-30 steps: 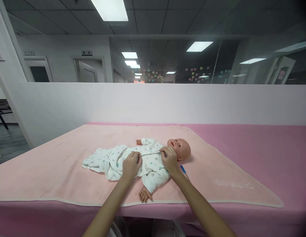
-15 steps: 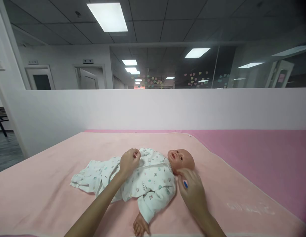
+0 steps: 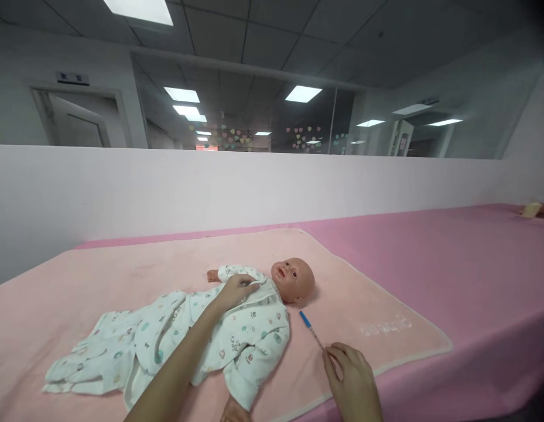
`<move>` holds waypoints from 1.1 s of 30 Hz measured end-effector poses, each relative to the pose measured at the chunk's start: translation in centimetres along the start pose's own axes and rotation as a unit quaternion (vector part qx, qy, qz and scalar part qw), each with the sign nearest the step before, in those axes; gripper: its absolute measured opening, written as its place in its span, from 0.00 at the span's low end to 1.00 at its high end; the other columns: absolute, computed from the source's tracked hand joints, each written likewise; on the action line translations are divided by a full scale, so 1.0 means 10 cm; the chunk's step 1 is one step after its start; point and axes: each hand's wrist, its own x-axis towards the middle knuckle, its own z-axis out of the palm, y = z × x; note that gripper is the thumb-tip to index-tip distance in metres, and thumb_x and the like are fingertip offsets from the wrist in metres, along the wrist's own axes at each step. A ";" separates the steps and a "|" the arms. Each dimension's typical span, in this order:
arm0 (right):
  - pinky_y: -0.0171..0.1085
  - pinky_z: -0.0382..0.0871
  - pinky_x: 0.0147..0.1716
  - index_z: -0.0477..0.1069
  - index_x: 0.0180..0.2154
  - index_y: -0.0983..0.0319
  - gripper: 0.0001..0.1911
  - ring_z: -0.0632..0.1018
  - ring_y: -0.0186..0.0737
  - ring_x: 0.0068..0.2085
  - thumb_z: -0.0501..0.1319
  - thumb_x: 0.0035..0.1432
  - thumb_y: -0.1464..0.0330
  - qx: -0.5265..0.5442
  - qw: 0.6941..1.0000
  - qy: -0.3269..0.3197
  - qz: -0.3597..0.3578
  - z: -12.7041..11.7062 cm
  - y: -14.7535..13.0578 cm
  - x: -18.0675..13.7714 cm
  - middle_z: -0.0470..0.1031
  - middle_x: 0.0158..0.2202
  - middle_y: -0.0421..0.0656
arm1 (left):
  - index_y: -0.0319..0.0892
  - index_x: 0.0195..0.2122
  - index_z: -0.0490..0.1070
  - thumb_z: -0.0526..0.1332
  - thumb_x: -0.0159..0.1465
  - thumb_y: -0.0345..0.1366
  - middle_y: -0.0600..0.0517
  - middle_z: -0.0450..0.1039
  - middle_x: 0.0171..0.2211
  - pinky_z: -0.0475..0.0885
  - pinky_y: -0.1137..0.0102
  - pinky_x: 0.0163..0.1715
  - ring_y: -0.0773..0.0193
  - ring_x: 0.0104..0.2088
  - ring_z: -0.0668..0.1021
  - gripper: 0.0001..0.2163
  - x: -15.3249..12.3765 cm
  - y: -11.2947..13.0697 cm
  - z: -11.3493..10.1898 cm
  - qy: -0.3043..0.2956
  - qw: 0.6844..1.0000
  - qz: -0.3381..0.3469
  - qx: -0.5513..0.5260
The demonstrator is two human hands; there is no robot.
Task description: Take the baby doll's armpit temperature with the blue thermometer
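A baby doll [image 3: 293, 280] lies on its back, head to the right, in a white printed outfit [image 3: 254, 328]. My left hand [image 3: 237, 291] rests on the doll's chest, its fingers closed at the front edge of the outfit's top. Right of the doll, my right hand [image 3: 353, 375] pinches the lower end of a thin thermometer [image 3: 305, 319] with a blue tip. That tip points up and left, just below the doll's head and apart from it. Both of the doll's hands stick out of the sleeves; the near one is cut off by the bottom edge.
Beneath the doll is a peach blanket [image 3: 135, 269] with white lettering at its right, spread over a pink surface [image 3: 412, 252]. A white low wall [image 3: 236, 187] runs behind, with glass above it. At the far right edge lies a partly cut-off yellowish object [image 3: 530, 210].
The view has turned to the right. My right hand has drawn back from the doll's head, and the thermometer now shows. My left hand has settled on the chest, uncovering the doll's far hand.
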 end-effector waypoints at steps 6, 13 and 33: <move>0.39 0.68 0.29 0.71 0.33 0.61 0.17 0.76 0.42 0.30 0.47 0.60 0.61 -0.023 0.997 0.050 0.056 -0.23 -0.18 0.16 0.76 0.29 0.46 | 0.38 0.29 0.71 0.60 0.51 0.47 0.51 0.72 0.26 0.65 0.72 0.29 0.64 0.30 0.73 0.16 0.03 -0.10 -0.12 0.103 0.960 -0.087 -0.243; 0.35 0.68 0.32 0.69 0.38 0.60 0.10 0.75 0.38 0.33 0.51 0.59 0.67 0.096 0.991 0.087 0.045 -0.38 -0.83 0.73 0.75 0.32 0.44 | 0.38 0.32 0.70 0.62 0.48 0.47 0.50 0.75 0.29 0.67 0.72 0.29 0.62 0.31 0.75 0.17 0.04 -0.16 -0.16 0.099 0.924 -0.109 -0.353; 0.35 0.61 0.32 0.70 0.33 0.65 0.14 0.73 0.42 0.33 0.48 0.52 0.81 0.059 0.915 -0.382 -0.115 1.02 -1.22 1.62 0.73 0.34 0.51 | 0.41 0.48 0.65 0.56 0.52 0.29 0.44 0.70 0.42 0.67 0.62 0.43 0.59 0.43 0.72 0.20 0.25 -0.34 -0.10 0.271 0.952 -0.115 -0.084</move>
